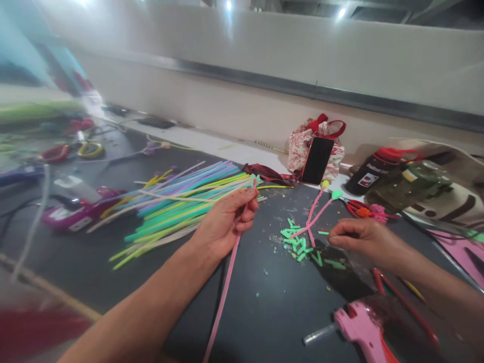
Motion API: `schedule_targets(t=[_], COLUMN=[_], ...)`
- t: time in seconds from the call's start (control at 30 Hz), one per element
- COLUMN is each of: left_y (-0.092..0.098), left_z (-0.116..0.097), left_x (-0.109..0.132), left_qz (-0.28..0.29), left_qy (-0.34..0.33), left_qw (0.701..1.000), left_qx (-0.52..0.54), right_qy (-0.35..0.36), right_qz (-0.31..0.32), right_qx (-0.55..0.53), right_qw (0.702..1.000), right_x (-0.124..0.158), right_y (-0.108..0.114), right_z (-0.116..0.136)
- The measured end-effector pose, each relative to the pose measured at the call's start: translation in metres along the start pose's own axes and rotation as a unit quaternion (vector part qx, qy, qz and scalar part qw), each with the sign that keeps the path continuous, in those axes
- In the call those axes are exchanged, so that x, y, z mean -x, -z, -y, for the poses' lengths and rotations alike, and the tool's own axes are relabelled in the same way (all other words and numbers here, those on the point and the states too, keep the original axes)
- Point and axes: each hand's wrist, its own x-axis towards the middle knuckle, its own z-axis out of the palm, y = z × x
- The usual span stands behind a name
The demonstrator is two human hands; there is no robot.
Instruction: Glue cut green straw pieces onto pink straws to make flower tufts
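My left hand (235, 214) pinches a long pink pipe cleaner (229, 277) near its top end. Small pale green pieces (255, 179) sit at that tip, and the rest of the stem hangs down toward me. Over the table at the right, my right hand (353, 239) has its fingers closed together; what they hold, if anything, is hidden. By its fingertips is a short green piece (323, 233), though I cannot tell whether it is touched. Close by lies a pile of cut green pieces (297, 244), with joined pink stems (310, 217) tipped yellow and green across it.
Many coloured pipe cleaners (181, 201) lie in a bundle at the left. A pink glue gun (359, 325) rests at the lower right, a purple device (71, 214) far left. Behind stand a phone (318, 159), a patterned pouch (297, 146) and a black bottle (372, 171); red-handled pliers (355, 206) lie nearby.
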Motion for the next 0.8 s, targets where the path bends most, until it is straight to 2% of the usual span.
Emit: schedule_targets(t=[0.07, 0.13, 0.37, 0.47, 0.63, 0.73, 0.8], left_y=[0.002, 0.003, 0.004, 0.002, -0.002, -0.004, -0.006], left_z=[-0.001, 0.001, 0.006, 0.007, 0.012, 0.015, 0.018], left_x=[-0.001, -0.002, -0.004, -0.003, -0.002, -0.001, -0.001], left_qz=[-0.007, -0.015, -0.02, -0.02, -0.019, -0.016, -0.009], left_qy=[-0.015, -0.03, -0.03, -0.026, -0.01, 0.002, 0.015], left_qw=[1.0, 0.999, 0.999, 0.998, 0.998, 0.997, 0.997], left_qx=[0.002, -0.007, -0.037, -0.048, -0.065, -0.074, -0.079], right_qy=[-0.054, -0.079, -0.076, -0.032, 0.012, 0.029, 0.1], right_qz=[-0.033, -0.07, -0.182, -0.172, -0.158, -0.113, -0.045], right_qx=[-0.037, -0.06, -0.073, 0.036, 0.217, 0.245, 0.239], right_qw=[0.997, 0.993, 0.978, 0.984, 0.963, 0.963, 0.965], right_x=[0.003, 0.004, 0.008, 0.006, 0.0, -0.004, -0.008], right_y=[0.005, 0.007, 0.023, 0.027, 0.029, 0.019, 0.006], right_z=[-0.017, -0.029, -0.033, -0.036, -0.031, -0.012, 0.002])
